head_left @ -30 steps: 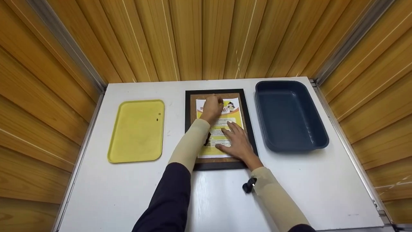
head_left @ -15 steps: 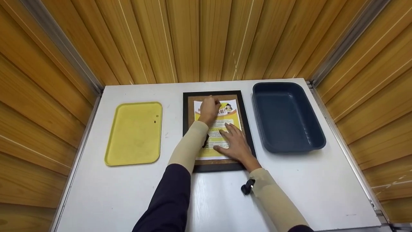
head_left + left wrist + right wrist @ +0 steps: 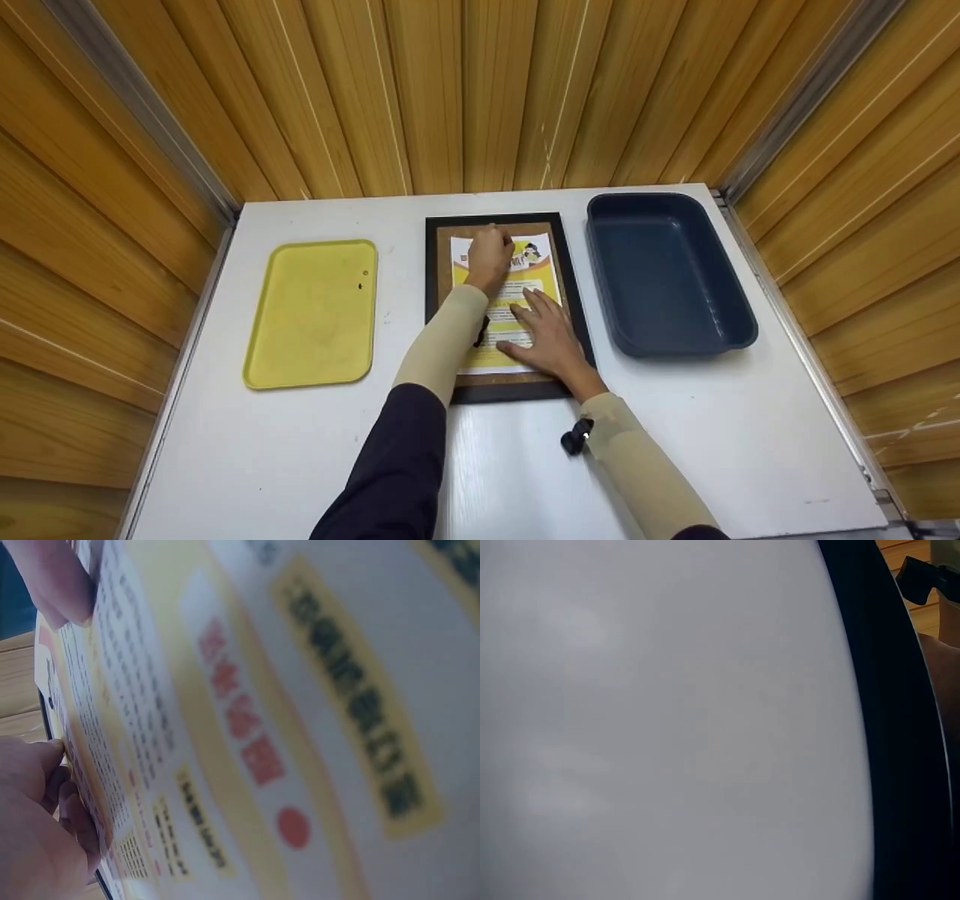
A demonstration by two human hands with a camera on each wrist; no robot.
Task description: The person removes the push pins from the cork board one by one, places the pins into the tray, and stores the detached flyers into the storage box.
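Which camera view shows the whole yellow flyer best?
The head view: the flyer lies entire on the cork board. The left wrist view shows only a blurred close-up of its print; the right wrist view shows none of it.

Yellow flyer (image 3: pixel 517 296) flat on corkboard (image 3: pixel 444 264) (probably unpinned).

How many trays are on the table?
2: a yellow tray left of the framed board, and a dark blue tray right of it. Nothing seems hidden.

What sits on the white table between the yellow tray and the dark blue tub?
In the head view, a black-framed cork board bearing a yellow-and-white printed flyer, both hands on it.
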